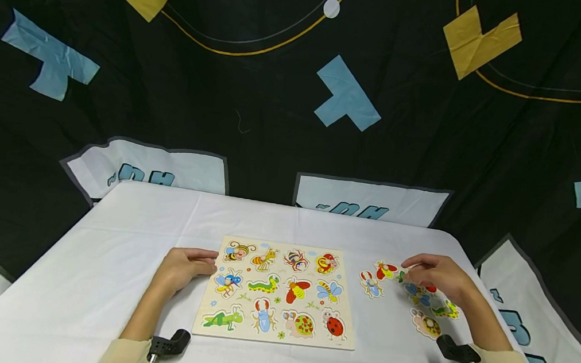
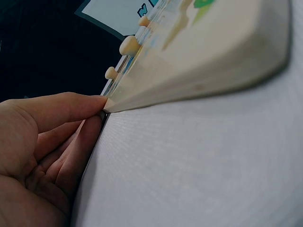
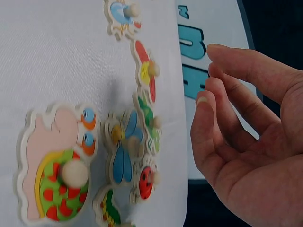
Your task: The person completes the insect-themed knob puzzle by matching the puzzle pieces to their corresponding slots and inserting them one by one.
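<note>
My left hand (image 1: 181, 270) pinches the left edge of a wooden insect puzzle board (image 1: 280, 301) lying flat on the table. In the left wrist view the fingertips (image 2: 102, 104) meet right at the board's edge. My right hand (image 1: 438, 274) hovers over the loose puzzle pieces on the right, its fingers curved and nothing between them. Under and around it lie a red-winged bug piece (image 1: 386, 270), a blue stag beetle piece (image 1: 371, 285), a dragonfly piece (image 3: 124, 146), a grasshopper piece (image 3: 147, 116), a ladybug piece (image 3: 146, 183), a caterpillar piece (image 1: 447, 310) and a snail piece (image 3: 59, 165).
Wooden pegs (image 2: 129, 46) stand up from the board. A white cloth (image 1: 173, 217) covers the table. Behind it hangs a black curtain (image 1: 255, 115) with blue and yellow shapes. A black band with a camera (image 1: 169, 344) is on each wrist.
</note>
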The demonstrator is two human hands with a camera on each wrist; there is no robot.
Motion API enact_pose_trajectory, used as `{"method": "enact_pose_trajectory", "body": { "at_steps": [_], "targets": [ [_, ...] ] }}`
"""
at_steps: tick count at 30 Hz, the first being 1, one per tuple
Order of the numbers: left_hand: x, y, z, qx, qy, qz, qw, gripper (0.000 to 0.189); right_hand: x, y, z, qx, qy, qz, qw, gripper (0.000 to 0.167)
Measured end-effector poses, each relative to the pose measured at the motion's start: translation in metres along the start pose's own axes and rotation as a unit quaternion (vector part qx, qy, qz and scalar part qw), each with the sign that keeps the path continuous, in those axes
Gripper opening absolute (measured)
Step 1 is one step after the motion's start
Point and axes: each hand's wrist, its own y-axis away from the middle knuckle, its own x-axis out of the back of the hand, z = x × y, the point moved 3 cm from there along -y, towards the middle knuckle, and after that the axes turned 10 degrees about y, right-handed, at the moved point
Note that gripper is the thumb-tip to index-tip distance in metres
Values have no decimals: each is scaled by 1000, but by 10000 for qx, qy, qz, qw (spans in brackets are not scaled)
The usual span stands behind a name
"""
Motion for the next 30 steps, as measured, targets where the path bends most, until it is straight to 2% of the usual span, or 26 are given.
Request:
{"method": "enact_pose_trajectory", "body": {
  "at_steps": [12, 19, 27, 30],
  "targets": [
    [0, 2, 2, -4, -75, 19, 10000, 39, 12, 10, 28, -200, -6, 258, 9995, 45],
    [0, 2, 3, -6, -27, -15, 10000, 40, 19, 16, 41, -177, -219, 71, 9996, 46],
    [0, 1, 3, -45, -89, -14, 9999, 38, 25, 22, 57, -387, -74, 136, 9991, 45],
    [0, 1, 2, -15, -119, 27, 9999, 37, 25, 24, 64, -580, -137, 190, 9980, 44]
  ]
}}
